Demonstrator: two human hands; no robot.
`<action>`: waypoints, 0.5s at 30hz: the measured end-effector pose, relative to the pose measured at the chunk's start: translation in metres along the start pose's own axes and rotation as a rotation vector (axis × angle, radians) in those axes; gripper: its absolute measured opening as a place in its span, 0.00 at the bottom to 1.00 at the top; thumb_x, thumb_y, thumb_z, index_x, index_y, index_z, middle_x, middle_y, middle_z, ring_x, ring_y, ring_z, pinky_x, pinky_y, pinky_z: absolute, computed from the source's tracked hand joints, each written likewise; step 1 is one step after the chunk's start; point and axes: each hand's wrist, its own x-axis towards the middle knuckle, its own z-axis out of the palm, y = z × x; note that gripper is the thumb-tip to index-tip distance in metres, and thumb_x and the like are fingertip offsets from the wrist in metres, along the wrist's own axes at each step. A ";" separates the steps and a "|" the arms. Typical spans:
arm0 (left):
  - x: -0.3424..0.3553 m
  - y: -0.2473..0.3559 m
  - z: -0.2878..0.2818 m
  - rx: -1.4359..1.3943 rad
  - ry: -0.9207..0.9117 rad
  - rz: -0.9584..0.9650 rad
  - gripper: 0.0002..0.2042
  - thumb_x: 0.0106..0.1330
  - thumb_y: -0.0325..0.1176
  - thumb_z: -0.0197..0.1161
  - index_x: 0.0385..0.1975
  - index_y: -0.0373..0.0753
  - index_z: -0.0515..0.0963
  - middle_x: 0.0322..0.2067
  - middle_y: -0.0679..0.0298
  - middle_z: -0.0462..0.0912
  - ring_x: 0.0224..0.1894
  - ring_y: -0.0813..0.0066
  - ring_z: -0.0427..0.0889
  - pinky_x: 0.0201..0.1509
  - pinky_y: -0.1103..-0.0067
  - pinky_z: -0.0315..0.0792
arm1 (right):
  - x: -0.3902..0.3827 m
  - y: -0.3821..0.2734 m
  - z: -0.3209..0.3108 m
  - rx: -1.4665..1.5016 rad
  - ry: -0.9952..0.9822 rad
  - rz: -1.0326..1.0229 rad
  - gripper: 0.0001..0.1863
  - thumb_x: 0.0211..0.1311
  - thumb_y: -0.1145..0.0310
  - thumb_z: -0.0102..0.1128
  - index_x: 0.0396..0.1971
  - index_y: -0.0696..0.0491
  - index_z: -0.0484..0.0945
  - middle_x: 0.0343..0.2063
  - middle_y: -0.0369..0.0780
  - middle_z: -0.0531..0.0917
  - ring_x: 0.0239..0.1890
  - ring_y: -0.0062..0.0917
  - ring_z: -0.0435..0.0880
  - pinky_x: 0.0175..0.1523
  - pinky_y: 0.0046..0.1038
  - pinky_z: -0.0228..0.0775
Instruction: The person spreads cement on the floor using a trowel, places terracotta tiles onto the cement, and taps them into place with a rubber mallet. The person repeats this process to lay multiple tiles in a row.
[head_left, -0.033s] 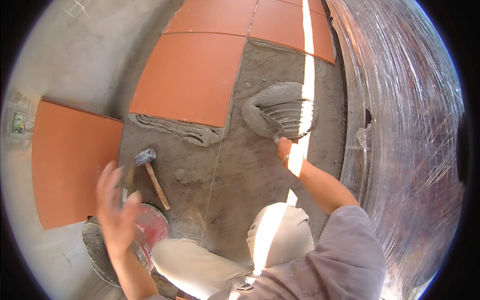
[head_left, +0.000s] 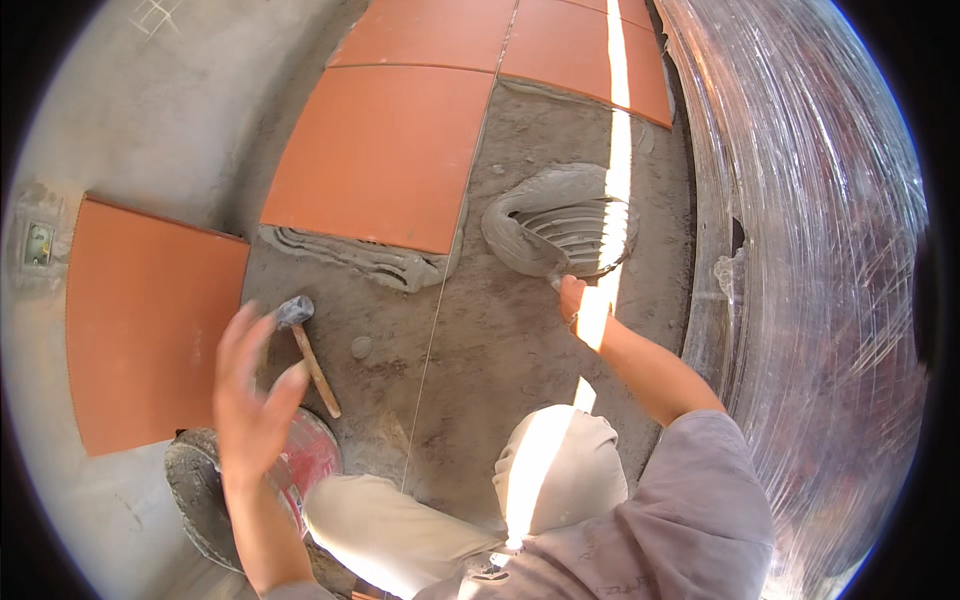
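My right hand [head_left: 569, 296] grips the handle of a trowel [head_left: 550, 258] whose blade is in a mound of grey mortar [head_left: 540, 190] with ridged grooves, on the bare floor. My left hand [head_left: 250, 390] is raised with fingers apart and holds nothing, in front of a rubber mallet [head_left: 313, 360] with a dark head and wooden handle lying on the floor. Below it stands a tilted red bucket [head_left: 310, 455] crusted with mortar. Above, an orange square tile [head_left: 372, 150] sits on mortar, beside other laid tiles [head_left: 582, 50].
A loose orange tile [head_left: 140, 330] leans at the left by a grey wall [head_left: 120, 90] with a recessed box [head_left: 39, 243]. A large plastic-wrapped stack [head_left: 810, 280] lines the right side. A taut string [head_left: 430, 350] crosses the floor lengthwise. My bent knees are at the bottom.
My left hand has moved a little to the right and upward, toward the mallet. My right hand and the trowel have barely moved.
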 end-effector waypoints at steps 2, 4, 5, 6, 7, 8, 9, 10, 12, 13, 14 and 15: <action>0.042 -0.007 0.039 0.135 -0.177 0.003 0.27 0.62 0.38 0.65 0.60 0.34 0.72 0.66 0.48 0.66 0.69 0.52 0.63 0.70 0.67 0.59 | -0.005 0.017 -0.017 -0.060 -0.028 -0.081 0.08 0.64 0.71 0.51 0.42 0.55 0.72 0.36 0.47 0.85 0.39 0.43 0.88 0.42 0.39 0.80; 0.075 -0.028 0.082 0.223 -0.336 -0.017 0.28 0.63 0.41 0.64 0.59 0.32 0.72 0.65 0.44 0.67 0.68 0.49 0.64 0.70 0.67 0.60 | -0.005 0.028 -0.029 -0.009 0.005 -0.123 0.09 0.65 0.70 0.50 0.42 0.55 0.71 0.37 0.46 0.84 0.39 0.43 0.87 0.41 0.41 0.80; 0.085 -0.042 0.104 0.303 -0.432 -0.068 0.28 0.63 0.42 0.64 0.59 0.31 0.71 0.64 0.42 0.67 0.68 0.48 0.64 0.70 0.66 0.61 | -0.003 0.030 -0.032 0.007 0.020 -0.130 0.09 0.65 0.70 0.49 0.43 0.55 0.71 0.38 0.46 0.84 0.39 0.43 0.87 0.41 0.41 0.80; 0.092 -0.055 0.126 0.354 -0.503 -0.087 0.28 0.64 0.42 0.63 0.60 0.30 0.71 0.64 0.43 0.67 0.68 0.48 0.64 0.69 0.65 0.62 | 0.001 0.030 -0.034 0.022 0.054 -0.139 0.08 0.65 0.71 0.49 0.43 0.54 0.70 0.39 0.46 0.82 0.40 0.43 0.86 0.39 0.42 0.79; 0.098 -0.068 0.146 0.456 -0.610 -0.171 0.28 0.65 0.42 0.61 0.60 0.30 0.70 0.64 0.43 0.67 0.68 0.48 0.64 0.68 0.64 0.63 | 0.005 0.028 -0.035 0.019 0.144 -0.133 0.08 0.65 0.71 0.49 0.43 0.54 0.70 0.39 0.46 0.81 0.40 0.43 0.86 0.38 0.42 0.79; 0.102 -0.080 0.165 0.483 -0.686 -0.223 0.28 0.66 0.41 0.60 0.62 0.31 0.69 0.65 0.44 0.65 0.68 0.49 0.65 0.68 0.64 0.64 | 0.010 0.023 -0.034 0.013 0.190 -0.123 0.08 0.65 0.72 0.50 0.43 0.54 0.69 0.38 0.46 0.81 0.40 0.43 0.86 0.38 0.42 0.79; 0.104 -0.090 0.184 0.537 -0.785 -0.310 0.28 0.66 0.39 0.59 0.64 0.31 0.67 0.67 0.44 0.64 0.67 0.49 0.66 0.67 0.63 0.65 | 0.014 0.018 -0.032 0.018 0.271 -0.137 0.08 0.65 0.72 0.50 0.43 0.54 0.69 0.38 0.47 0.81 0.40 0.43 0.86 0.37 0.42 0.79; 0.103 -0.099 0.199 0.554 -0.789 -0.326 0.28 0.67 0.38 0.59 0.65 0.32 0.66 0.67 0.45 0.62 0.67 0.49 0.66 0.67 0.63 0.65 | 0.018 0.012 -0.029 0.021 0.298 -0.129 0.08 0.64 0.73 0.53 0.41 0.54 0.68 0.36 0.46 0.80 0.39 0.43 0.86 0.37 0.43 0.79; 0.098 -0.114 0.223 0.593 -0.797 -0.365 0.28 0.67 0.36 0.57 0.66 0.33 0.63 0.69 0.46 0.59 0.66 0.48 0.67 0.66 0.63 0.66 | 0.016 0.006 -0.019 -0.026 0.181 -0.182 0.08 0.63 0.72 0.54 0.41 0.53 0.68 0.36 0.45 0.80 0.38 0.43 0.86 0.37 0.43 0.79; 0.096 -0.120 0.233 0.601 -0.769 -0.338 0.26 0.68 0.34 0.54 0.66 0.34 0.63 0.70 0.47 0.58 0.66 0.48 0.68 0.65 0.62 0.67 | 0.013 0.003 -0.013 -0.059 0.122 -0.197 0.08 0.63 0.72 0.54 0.40 0.52 0.68 0.36 0.45 0.80 0.38 0.44 0.86 0.37 0.44 0.79; 0.094 -0.125 0.240 0.609 -0.745 -0.318 0.24 0.69 0.31 0.51 0.66 0.35 0.62 0.70 0.48 0.58 0.65 0.49 0.69 0.65 0.61 0.69 | 0.008 0.001 -0.008 -0.025 0.082 -0.177 0.09 0.61 0.72 0.56 0.40 0.52 0.68 0.34 0.45 0.80 0.37 0.44 0.87 0.37 0.43 0.80; 0.092 -0.130 0.246 0.616 -0.741 -0.310 0.23 0.70 0.29 0.49 0.65 0.36 0.62 0.70 0.50 0.57 0.65 0.49 0.69 0.64 0.61 0.70 | 0.002 0.004 -0.004 -0.030 0.092 -0.206 0.09 0.61 0.71 0.56 0.40 0.52 0.68 0.34 0.45 0.80 0.37 0.44 0.87 0.37 0.43 0.80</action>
